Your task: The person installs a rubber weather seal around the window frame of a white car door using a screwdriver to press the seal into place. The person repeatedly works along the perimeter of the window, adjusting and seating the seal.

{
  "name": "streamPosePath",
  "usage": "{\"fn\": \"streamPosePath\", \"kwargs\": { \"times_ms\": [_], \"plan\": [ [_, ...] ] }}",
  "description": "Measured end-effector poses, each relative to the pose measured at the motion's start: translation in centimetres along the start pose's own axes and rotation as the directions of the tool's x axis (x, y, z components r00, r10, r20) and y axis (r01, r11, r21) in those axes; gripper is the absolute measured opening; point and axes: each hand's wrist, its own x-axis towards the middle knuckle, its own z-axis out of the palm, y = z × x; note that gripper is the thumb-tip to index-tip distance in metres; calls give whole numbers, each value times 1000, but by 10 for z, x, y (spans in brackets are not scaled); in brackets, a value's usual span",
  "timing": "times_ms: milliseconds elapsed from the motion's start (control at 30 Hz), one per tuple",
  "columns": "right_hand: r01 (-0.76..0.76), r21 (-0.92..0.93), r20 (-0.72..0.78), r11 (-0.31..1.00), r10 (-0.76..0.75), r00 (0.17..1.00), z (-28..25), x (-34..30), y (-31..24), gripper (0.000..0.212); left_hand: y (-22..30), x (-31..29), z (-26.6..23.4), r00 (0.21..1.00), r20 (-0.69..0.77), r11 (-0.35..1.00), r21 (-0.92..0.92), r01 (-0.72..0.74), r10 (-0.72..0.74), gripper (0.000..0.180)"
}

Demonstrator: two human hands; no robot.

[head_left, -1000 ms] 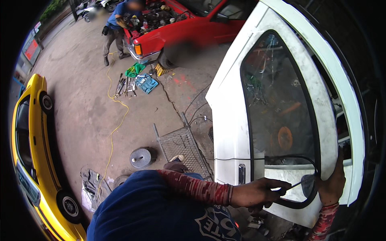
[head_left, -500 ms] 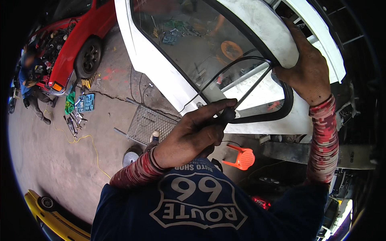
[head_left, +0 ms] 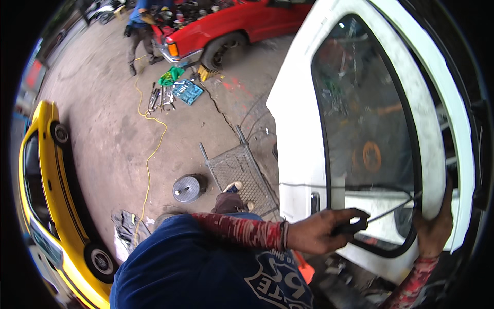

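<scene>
A thin black-handled tool [head_left: 378, 219] is gripped in the left hand [head_left: 321, 232], its long axis pointed up-right toward the lower corner of the white car door [head_left: 298, 129] window. The right hand [head_left: 434, 226] is pressed against the door frame there.

The left hand [head_left: 321, 232], at lower centre, is curled in a closed fist, its patterned-sleeved forearm crossing from the left. The right hand [head_left: 435, 226] (lower right of the frame) presses flat, fingers pointing upward.
</scene>
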Motion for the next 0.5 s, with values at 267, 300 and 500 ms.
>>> {"fn": "streamPosePath", "kwargs": {
  "times_ms": [267,300,500],
  "plan": [
    [-39,21,37,999,38,999,-2,-1,4,98,-38,100,3,726,-114,574,699,-426,678,41],
    [-31,-49,9,998,32,999,-1,-2,4,98,-39,115,4,638,-124,513,717,-472,760,42],
    [-3,-156,-123,988,-16,992,0,-4,-7,91,-27,153,9,950,8,828,489,-275,311,42]
  ]
}}
